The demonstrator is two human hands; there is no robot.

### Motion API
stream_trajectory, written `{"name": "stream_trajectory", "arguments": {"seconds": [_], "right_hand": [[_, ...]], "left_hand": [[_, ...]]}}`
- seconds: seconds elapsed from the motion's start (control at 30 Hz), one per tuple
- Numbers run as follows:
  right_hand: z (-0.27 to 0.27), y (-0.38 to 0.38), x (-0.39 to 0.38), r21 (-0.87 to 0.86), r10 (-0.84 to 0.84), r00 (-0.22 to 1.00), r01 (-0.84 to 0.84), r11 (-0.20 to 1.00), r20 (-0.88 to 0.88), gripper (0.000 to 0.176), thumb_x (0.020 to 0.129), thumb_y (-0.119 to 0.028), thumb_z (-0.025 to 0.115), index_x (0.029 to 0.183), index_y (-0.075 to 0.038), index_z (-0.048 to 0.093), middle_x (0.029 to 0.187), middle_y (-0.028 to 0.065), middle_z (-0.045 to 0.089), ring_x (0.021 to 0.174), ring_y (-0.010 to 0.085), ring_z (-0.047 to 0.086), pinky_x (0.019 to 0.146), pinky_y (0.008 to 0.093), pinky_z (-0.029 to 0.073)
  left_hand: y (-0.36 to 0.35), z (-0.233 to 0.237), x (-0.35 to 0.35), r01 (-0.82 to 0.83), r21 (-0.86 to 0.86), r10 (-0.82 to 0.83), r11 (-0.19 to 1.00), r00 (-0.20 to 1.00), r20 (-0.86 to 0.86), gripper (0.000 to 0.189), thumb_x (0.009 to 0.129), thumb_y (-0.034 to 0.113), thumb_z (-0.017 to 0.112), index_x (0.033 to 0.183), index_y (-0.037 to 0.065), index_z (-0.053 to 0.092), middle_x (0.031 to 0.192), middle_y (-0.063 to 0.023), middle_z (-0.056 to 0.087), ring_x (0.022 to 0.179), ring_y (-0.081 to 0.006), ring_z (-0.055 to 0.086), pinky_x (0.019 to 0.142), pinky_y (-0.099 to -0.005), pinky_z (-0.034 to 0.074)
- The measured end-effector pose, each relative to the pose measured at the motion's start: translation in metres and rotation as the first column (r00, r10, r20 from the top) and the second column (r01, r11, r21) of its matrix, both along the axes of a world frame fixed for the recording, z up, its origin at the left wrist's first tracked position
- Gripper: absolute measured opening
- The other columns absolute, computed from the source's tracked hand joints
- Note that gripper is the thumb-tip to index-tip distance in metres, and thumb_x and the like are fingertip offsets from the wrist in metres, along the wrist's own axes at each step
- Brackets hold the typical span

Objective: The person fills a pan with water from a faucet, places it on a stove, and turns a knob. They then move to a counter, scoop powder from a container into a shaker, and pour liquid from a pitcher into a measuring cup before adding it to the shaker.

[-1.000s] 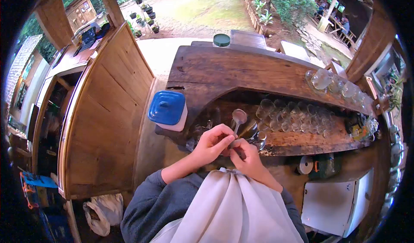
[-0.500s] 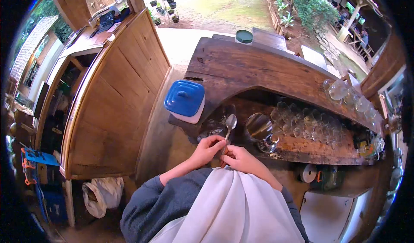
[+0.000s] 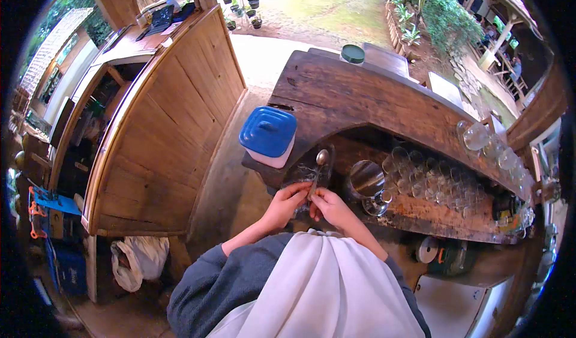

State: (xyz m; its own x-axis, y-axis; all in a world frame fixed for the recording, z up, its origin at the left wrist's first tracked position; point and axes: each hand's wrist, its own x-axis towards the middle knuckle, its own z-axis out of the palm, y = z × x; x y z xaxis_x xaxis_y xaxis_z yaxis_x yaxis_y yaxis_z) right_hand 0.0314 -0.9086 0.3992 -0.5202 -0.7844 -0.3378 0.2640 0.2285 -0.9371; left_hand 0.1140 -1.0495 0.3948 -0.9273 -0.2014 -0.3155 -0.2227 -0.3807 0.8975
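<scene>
A metal spoon (image 3: 322, 157) points away from me, its bowl up and its handle running down between my fingers. My left hand (image 3: 287, 205) pinches the handle from the left side. My right hand (image 3: 333, 208) closes on the lower handle from the right, close against the left fingertips. The handle's lower end is partly hidden by the fingers. Just beyond the hands, clear plastic wrapping or glassware (image 3: 307, 171) lies on the lower shelf, too indistinct to name. Right of the spoon stands a shiny metal container (image 3: 367, 180).
A white canister with a blue lid (image 3: 268, 133) stands at the left end of the wooden counter (image 3: 360, 95). Several glasses (image 3: 423, 173) fill the lower shelf on the right. A wooden cabinet (image 3: 174, 122) rises on the left. A green-lidded jar (image 3: 352, 53) sits at the back.
Both hands and the spoon have risen slightly, and the spoon's bowl now looks smaller and turned. The camera view has shifted a little, moving the counter to the right.
</scene>
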Motion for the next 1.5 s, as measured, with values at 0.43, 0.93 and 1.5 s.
{"name": "stream_trajectory", "arguments": {"seconds": [0.43,0.93,1.5], "right_hand": [[-0.006,-0.019,-0.014,0.097,-0.020,0.998,0.015,0.995,0.055,0.027,0.096,-0.026,0.040,0.093,-0.002,0.051,0.059,0.0057,0.053,0.046,0.0125,0.049,0.040,0.0235,0.037],[-0.013,-0.029,-0.016,0.192,-0.066,0.998,0.060,0.979,0.022,0.025,0.094,-0.023,0.043,0.089,-0.001,0.053,0.051,0.0063,0.050,0.039,0.0118,0.044,0.037,0.0243,0.034],[-0.007,-0.006,-0.007,0.139,-0.053,0.987,0.032,0.990,0.153,0.032,0.093,-0.030,0.046,0.103,-0.001,0.057,0.061,0.0083,0.059,0.046,0.0139,0.055,0.043,0.0258,0.044]], "left_hand": [[-0.001,0.000,0.025,-0.028,0.016,0.030,0.999,0.987,-0.158,0.039,0.092,0.013,0.050,0.127,-0.001,0.044,0.122,-0.0093,0.051,0.110,-0.0140,0.047,0.092,-0.0275,0.039],[-0.012,0.004,0.027,0.154,-0.246,-0.161,0.957,0.987,-0.007,0.039,0.091,0.019,0.052,0.121,-0.006,0.050,0.110,-0.0093,0.059,0.099,-0.0134,0.054,0.089,-0.0271,0.042],[-0.014,0.008,0.021,0.156,-0.237,-0.170,0.959,0.985,-0.039,0.033,0.091,0.018,0.051,0.111,-0.008,0.056,0.100,-0.0138,0.063,0.093,-0.0162,0.059,0.084,-0.0287,0.046]]}}
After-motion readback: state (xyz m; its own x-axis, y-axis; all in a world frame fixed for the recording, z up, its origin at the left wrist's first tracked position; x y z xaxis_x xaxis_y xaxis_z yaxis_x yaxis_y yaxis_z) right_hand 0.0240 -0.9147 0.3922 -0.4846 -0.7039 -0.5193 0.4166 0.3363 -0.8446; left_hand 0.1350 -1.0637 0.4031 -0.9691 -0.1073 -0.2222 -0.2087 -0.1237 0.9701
